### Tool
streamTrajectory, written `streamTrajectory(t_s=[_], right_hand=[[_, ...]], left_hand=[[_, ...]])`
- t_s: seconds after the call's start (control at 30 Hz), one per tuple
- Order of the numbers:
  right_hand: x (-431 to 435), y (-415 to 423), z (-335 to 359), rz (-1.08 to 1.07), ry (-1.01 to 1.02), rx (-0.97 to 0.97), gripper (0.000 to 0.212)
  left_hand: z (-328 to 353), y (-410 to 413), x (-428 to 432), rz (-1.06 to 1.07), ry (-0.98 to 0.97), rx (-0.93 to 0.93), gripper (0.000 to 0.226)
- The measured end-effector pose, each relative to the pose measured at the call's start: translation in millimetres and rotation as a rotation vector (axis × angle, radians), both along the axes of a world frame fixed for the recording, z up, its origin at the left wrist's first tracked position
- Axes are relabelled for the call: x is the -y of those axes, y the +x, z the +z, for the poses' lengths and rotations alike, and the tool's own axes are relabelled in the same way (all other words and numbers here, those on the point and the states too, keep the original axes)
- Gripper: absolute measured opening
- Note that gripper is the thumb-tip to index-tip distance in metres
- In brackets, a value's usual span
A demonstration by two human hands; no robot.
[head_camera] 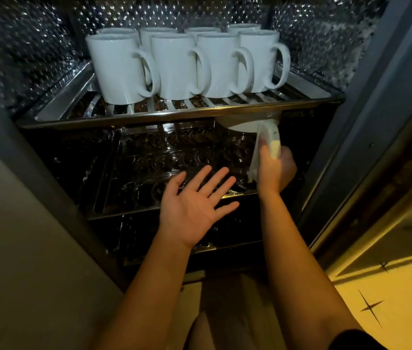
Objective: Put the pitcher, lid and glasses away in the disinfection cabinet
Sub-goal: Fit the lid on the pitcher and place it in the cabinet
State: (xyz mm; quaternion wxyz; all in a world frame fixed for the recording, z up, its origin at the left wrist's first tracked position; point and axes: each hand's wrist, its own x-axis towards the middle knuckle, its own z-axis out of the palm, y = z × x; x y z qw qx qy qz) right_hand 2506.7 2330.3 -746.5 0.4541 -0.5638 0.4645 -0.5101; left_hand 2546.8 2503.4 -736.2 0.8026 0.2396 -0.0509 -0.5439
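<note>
Pitcher (273, 141) in right hand (275, 170) sits just beneath upper rack (149, 114) edge.

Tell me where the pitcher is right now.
Head view: the pitcher is at the right end of the middle rack, just beneath the top rack of white mugs, its handle gripped by the right hand.
</note>
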Motion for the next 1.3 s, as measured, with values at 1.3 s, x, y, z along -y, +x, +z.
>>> streamTrajectory(t_s=[1.3], right_hand=[[-124.8,-107.7,-20.2,0.396,-0.548,-0.918,0.062]], left_hand=[[30.7,-72.1,-66.5,0.276,0.525,1.189,0.043]])
